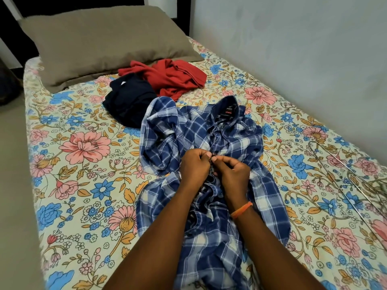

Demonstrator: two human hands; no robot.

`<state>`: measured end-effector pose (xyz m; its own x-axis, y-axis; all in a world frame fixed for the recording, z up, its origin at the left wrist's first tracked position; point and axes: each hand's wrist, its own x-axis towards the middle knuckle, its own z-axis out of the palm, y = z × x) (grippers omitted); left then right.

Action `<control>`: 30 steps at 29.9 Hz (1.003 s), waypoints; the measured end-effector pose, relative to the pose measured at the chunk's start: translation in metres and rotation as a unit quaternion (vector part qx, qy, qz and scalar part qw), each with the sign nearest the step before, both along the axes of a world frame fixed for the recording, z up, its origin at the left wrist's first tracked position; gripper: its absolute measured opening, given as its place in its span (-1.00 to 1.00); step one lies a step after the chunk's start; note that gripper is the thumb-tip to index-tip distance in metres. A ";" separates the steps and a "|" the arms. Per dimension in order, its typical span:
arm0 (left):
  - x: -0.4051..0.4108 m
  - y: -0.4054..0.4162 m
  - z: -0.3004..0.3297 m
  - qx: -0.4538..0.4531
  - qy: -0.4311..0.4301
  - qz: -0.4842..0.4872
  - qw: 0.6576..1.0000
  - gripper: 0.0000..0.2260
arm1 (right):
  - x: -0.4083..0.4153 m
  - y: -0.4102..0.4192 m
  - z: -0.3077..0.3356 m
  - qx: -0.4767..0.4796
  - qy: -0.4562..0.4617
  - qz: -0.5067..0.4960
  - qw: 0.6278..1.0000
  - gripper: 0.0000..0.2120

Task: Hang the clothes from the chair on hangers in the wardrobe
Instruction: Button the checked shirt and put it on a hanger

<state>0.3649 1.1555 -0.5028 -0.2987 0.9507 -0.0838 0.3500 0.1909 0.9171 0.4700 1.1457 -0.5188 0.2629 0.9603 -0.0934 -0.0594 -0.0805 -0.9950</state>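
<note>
Nearby, red garment (pixel 167 77) and navy garment (pixel 127 101) lie beyond hands pinching plaid shirt (pixel 240 132).

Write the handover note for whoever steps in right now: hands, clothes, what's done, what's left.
Left hand and right hand: both pinch the front placket of the blue plaid shirt, grip at a mid-chest button.
Shirt lies face up on the floral bedsheet, collar toward the pillow.
Navy garment and red garment lie crumpled beyond it.
Wire hangers lie on the bed's right side.
Done: clothes are on the bed.
Left: finish the buttons, put all three garments on hangers, hang them in the wardrobe, which is out of view.
</note>
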 end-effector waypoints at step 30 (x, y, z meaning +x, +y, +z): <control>-0.041 -0.124 0.084 0.296 0.380 -0.251 0.840 -0.70 | -0.032 -0.053 0.110 -0.204 0.317 0.216 0.901 -0.83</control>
<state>0.3236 1.0318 -0.4185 0.3981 0.7811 0.4810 0.7777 -0.5655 0.2746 0.4375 1.0927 -0.4087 -0.3579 0.8121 -0.4608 -0.4814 -0.5834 -0.6542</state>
